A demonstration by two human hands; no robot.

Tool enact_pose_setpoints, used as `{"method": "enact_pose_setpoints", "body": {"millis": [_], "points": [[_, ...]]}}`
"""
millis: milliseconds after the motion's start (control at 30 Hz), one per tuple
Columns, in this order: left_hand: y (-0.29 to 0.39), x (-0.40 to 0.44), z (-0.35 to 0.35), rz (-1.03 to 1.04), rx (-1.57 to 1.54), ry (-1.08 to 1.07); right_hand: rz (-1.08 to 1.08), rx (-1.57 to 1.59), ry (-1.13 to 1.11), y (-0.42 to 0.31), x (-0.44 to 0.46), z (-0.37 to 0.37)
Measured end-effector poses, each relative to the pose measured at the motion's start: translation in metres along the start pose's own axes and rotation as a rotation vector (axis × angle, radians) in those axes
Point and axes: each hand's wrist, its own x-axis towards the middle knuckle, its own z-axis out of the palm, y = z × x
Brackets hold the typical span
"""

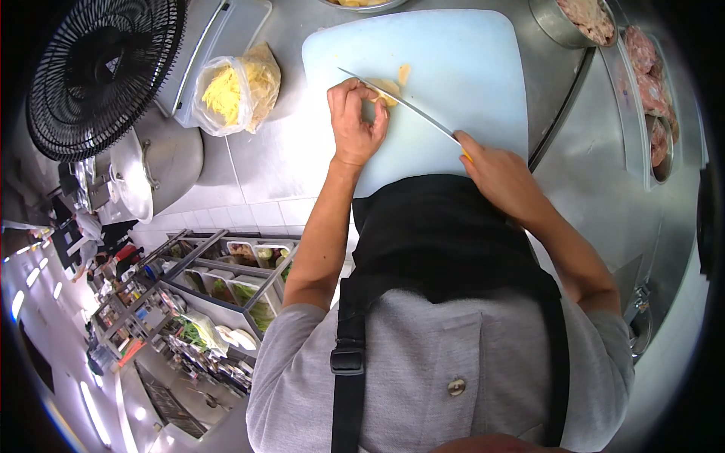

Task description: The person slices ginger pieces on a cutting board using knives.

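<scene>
My right hand [502,175] is closed around the yellow handle of a kitchen knife [430,119]. Its long blade slants up and left across the pale blue cutting board [461,60]. With curled fingers, my left hand [356,124] presses a pale yellow piece of food [387,90], perhaps peeled ginger, against the board. The blade lies across this piece, just beside my left fingertips. A small loose slice [404,74] rests on the far side of the blade. My left fingers partly hide the piece, so its full shape cannot be made out.
A plastic bag [240,89] of yellow shreds stands left of the board, near a black fan [106,72] and a metal pot [170,162]. Metal containers of raw meat [585,19] and a clear tub of meat [648,79] are at right. A bowl [366,6] sits beyond the board.
</scene>
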Motion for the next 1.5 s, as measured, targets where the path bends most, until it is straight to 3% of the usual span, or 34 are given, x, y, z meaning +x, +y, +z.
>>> {"method": "enact_pose_setpoints", "body": {"millis": [233,400,700,1233,1500], "points": [[-0.002,-0.004,0.003,-0.011,-0.018,0.025,-0.036,-0.012,-0.014,0.004,0.043,0.016],[-0.001,-0.005,0.001,-0.007,-0.007,0.011,0.049,-0.022,-0.107,-0.001,0.036,0.002],[0.0,-0.003,0.001,0.007,0.016,0.005,-0.005,-0.001,0.019,-0.011,-0.012,-0.019],[-0.001,-0.002,0.001,0.01,0.001,0.008,-0.017,-0.032,-0.065,0.002,0.053,0.012],[0.001,-0.003,0.001,-0.028,-0.001,0.027,0.005,-0.017,-0.051,-0.005,0.023,-0.006]]}}
